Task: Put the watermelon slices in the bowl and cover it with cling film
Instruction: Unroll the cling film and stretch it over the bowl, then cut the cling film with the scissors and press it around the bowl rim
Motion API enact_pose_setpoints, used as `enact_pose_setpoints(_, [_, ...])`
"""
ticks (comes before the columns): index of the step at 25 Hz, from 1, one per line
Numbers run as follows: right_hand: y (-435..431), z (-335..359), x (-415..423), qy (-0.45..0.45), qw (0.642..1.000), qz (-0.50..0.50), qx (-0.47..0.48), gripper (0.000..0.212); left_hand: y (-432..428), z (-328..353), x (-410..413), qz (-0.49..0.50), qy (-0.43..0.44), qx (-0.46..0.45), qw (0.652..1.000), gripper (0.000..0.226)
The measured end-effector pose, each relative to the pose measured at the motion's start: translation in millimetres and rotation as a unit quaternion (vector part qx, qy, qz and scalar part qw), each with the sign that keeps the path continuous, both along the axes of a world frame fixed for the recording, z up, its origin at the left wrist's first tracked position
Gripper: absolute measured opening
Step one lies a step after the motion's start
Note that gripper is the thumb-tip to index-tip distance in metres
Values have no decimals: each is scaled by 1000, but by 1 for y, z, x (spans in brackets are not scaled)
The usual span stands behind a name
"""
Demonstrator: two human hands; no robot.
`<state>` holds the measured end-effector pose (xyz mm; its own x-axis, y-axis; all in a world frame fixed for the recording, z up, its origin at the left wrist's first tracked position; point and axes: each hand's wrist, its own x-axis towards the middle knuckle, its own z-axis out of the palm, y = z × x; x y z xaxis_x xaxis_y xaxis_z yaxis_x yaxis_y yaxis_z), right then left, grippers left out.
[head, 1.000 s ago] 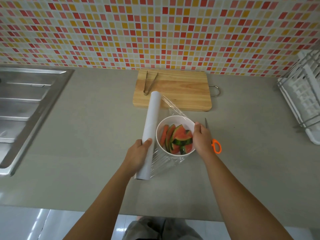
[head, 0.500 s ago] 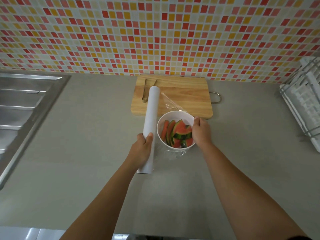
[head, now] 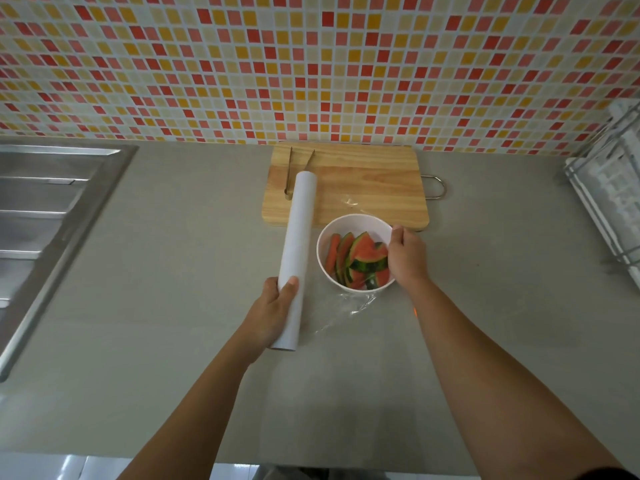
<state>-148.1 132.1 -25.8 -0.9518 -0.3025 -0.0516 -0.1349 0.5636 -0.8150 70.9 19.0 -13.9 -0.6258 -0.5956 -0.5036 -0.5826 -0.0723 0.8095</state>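
Grey countertop (head: 173, 306) is filling the view from its near edge to the back wall, and both bare forearms are reaching over it.

Item 1. Left hand (head: 273, 310) is gripping the near part of the cling film roll (head: 299, 237), with fingers wrapped under and thumb pressing on top. The white roll is pointing away from the person, and its far end is overlapping the board.

Item 2. Film sheet (head: 353, 304) is running clear from the roll towards the bowl and bunching in wrinkles on the counter at the bowl's near side.

Item 3. White bowl (head: 356, 220) is sitting on the counter just right of the roll. Watermelon slices (head: 363, 251) are lying inside it, leaning on one another, red flesh and green rind showing.

Item 4. Right hand (head: 407, 258) is resting at the bowl's right rim with fingers curled, pinching the film sheet there and hiding part of the rim.

Item 5. Wooden cutting board (head: 363, 174) is lying just beyond the bowl, its metal loop handle (head: 437, 187) sticking out to the right. Metal tongs (head: 288, 174) are lying on its left part, partly hidden by the roll.

Item 6. Steel sink (head: 45, 209) is bounding the left side, well apart from the bowl. White dish rack (head: 609, 195) is standing at the far right edge. Bare counter is lying open between sink and roll, and between bowl and rack.

Item 7. Mosaic tiled wall (head: 311, 64) is closing off the back, touching the board's far edge.
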Motion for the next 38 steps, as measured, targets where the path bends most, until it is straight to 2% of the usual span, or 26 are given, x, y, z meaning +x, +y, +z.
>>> enact_pose_setpoints(2, [0,0,0,3,1000,0,-1,41,3,1,-1,18,-1,-24,1000,41])
enact_pose_setpoints(6, [1,0,1,0,1000,-4,-4,41,9,4,0,85,36,54,994,38])
enact_pose_setpoints(9, [2,0,0,-12,1000,-8,0,39,9,0,8,44,50,74,995,29])
enact_pose_setpoints(14, [1,2,1,-21,1000,-10,0,37,9,-9,17,8,61,21,998,41])
enact_pose_setpoints(19, [4,0,-3,-100,994,-19,-46,29,19,-10,15,11,83,-10,996,42])
enact_pose_setpoints(22, [5,2,-5,-162,986,-9,-33,39,20,-12,16,10,85,-17,996,44])
enact_pose_setpoints(25, [11,10,-6,-265,960,9,-87,55,20,-11,16,5,83,-23,996,44])
enact_pose_setpoints(27, [23,13,-5,-227,972,-2,-64,51,18,-11,16,4,83,-22,996,44])
enact_pose_setpoints(29, [48,17,1,-80,995,-36,51,29,18,-9,16,0,85,-18,996,44])
enact_pose_setpoints(30, [62,17,7,-23,993,-50,106,21,18,-8,16,-2,86,-17,996,44])
enact_pose_setpoints(33, [95,16,31,-20,980,-66,187,31,22,-6,17,-7,88,-28,996,43])
enact_pose_setpoints(35, [101,14,45,-31,971,-55,229,29,22,-5,17,-5,88,-42,995,42])
enact_pose_setpoints(38, [103,8,50,-10,966,-35,257,34,24,-4,18,-5,94,-43,995,41])
